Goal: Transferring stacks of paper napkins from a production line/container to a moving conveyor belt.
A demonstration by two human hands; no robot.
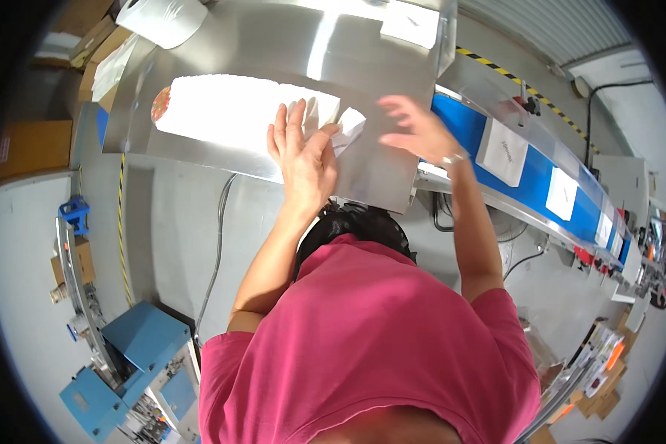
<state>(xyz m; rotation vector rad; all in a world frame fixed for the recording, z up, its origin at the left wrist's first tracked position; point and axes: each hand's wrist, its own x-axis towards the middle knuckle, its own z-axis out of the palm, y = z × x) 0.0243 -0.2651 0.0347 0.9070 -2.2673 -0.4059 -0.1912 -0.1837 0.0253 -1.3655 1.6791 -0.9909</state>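
Note:
A long row of white paper bags (222, 109) lies packed together on the steel table, its right end loose and fanned out. My left hand (303, 152) rests on that right end, fingers stretched and spread, the thumb by the loose folds. To the right, my right hand (422, 132) is in the air between the row and the blue conveyor belt (462, 122). Its fingers are apart and slightly blurred, with nothing seen in them. A flat white bag (502, 152) with dark print lies on the belt close to my right wrist.
Further white bags (562, 194) lie spaced along the belt. At the row's left end is a red-orange patterned piece (160, 104). A white roll-shaped object (163, 21) and a white sheet (410, 24) lie at the far side of the steel table (266, 44). A cable (220, 244) hangs below its near edge.

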